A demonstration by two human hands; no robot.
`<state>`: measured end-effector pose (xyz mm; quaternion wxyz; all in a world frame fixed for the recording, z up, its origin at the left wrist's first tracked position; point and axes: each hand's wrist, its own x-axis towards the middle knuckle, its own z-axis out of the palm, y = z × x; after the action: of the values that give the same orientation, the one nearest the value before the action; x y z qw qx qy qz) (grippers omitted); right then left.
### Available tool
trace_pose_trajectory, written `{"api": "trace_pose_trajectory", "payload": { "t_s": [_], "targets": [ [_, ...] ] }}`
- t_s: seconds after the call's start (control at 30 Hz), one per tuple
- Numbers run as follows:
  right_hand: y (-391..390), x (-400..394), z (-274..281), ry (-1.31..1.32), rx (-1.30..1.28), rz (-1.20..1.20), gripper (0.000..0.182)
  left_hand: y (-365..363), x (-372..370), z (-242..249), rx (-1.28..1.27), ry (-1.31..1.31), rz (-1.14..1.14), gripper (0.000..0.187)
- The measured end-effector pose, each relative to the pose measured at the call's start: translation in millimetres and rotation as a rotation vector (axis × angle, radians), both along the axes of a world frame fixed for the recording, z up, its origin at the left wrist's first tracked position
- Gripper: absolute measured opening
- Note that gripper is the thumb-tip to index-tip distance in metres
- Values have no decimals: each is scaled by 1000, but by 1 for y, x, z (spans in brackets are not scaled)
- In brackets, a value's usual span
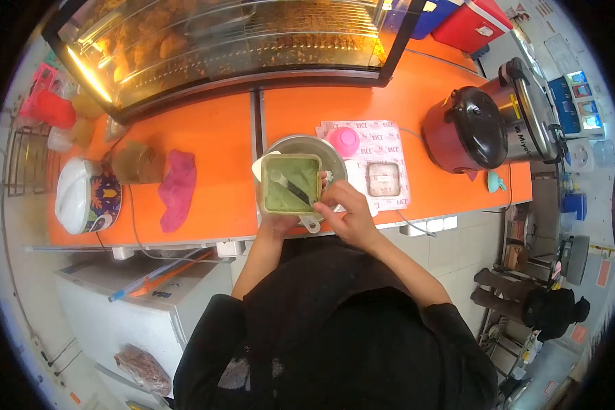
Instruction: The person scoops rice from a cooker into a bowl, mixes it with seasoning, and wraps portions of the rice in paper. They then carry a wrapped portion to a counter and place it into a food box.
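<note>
A square tub of green paste [292, 167] is held up over a metal bowl [333, 158] on the orange counter. My left hand [278, 222] supports the tub from below, its fingers mostly hidden behind it. A spoon or spatula [296, 190] with a dark handle lies across the paste. My right hand [346, 213] pinches the end of that handle at the tub's right edge. Just right of the bowl, a pink round item [346, 141] and a small clear square container [383, 179] sit on printed paper [393, 147].
A lit glass display case [239, 41] stands at the back. Two cookers [466, 130] [523, 113] are at the right. A pink cloth [178, 190], a brown container [138, 162] and a patterned container [89, 195] lie left. Another person [550, 311] is at the lower right.
</note>
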<state>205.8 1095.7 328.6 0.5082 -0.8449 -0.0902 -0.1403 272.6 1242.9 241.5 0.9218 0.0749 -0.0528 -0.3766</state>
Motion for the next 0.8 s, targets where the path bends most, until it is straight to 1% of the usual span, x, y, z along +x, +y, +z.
{"api": "trace_pose_trajectory", "payload": {
  "t_s": [0.03, 0.1, 0.13, 0.2, 0.23, 0.3, 0.33, 0.37, 0.4, 0.43, 0.47, 0.53, 0.57, 0.6, 0.67, 0.7, 0.77, 0.8],
  "targets": [
    [1, 0, -2, -5, -6, -9, 16, -2, 0, 4, 17, 22, 12, 90],
    [3, -5, -7, 141, 18, -102, 20, -4, -4, 5, 31, 52, 8, 90],
    [4, -7, -7, 144, 15, -117, 20, -3, -5, 3, 72, 58, 24, 93],
    [2, -9, -3, 331, 252, -204, 24, -3, -6, -4, 104, 62, 22, 96],
    [-9, -13, -23, 370, 237, -230, 25, -2, -5, -7, 109, 84, 17, 99],
    [-45, -11, -55, 217, 250, -400, 26, 0, -10, -6, 148, 121, 41, 102],
    [-63, -7, -60, 151, 0, -567, 33, 0, -9, -4, 149, 116, 52, 102],
    [-93, -10, -97, 146, -142, -686, 50, 3, -9, -2, 121, 117, 24, 102],
    [-124, -17, -137, 262, -271, -780, 67, 6, -11, 0, 95, 122, -6, 101],
    [-142, -19, -161, 372, -406, -870, 84, 8, -11, 0, 97, 118, 5, 101],
    [-140, -15, -157, 366, -406, -860, 84, 9, -12, 1, 117, 101, 8, 101],
    [-132, -15, -145, 757, -610, -764, 110, 11, -14, -1, 141, 88, 16, 101],
    [-132, -16, -154, 744, -679, -749, 120, 13, -15, -5, 158, 89, 21, 100],
    [-132, -16, -156, 743, -678, -736, 120, 15, -16, -10, 177, 90, 27, 100],
    [-132, -7, -159, 816, -603, -796, 118, 18, -18, -26, 204, 109, 62, 99],
    [-128, -3, -156, 805, -604, -766, 118, 22, -18, -32, 225, 126, 83, 99],
    [-124, -6, -134, 749, -470, -839, 118, 24, -18, -35, 238, 138, 131, 98],
    [-121, -3, -125, 740, -480, -822, 118, 23, -18, -36, 245, 151, 150, 97]
  ]
}}
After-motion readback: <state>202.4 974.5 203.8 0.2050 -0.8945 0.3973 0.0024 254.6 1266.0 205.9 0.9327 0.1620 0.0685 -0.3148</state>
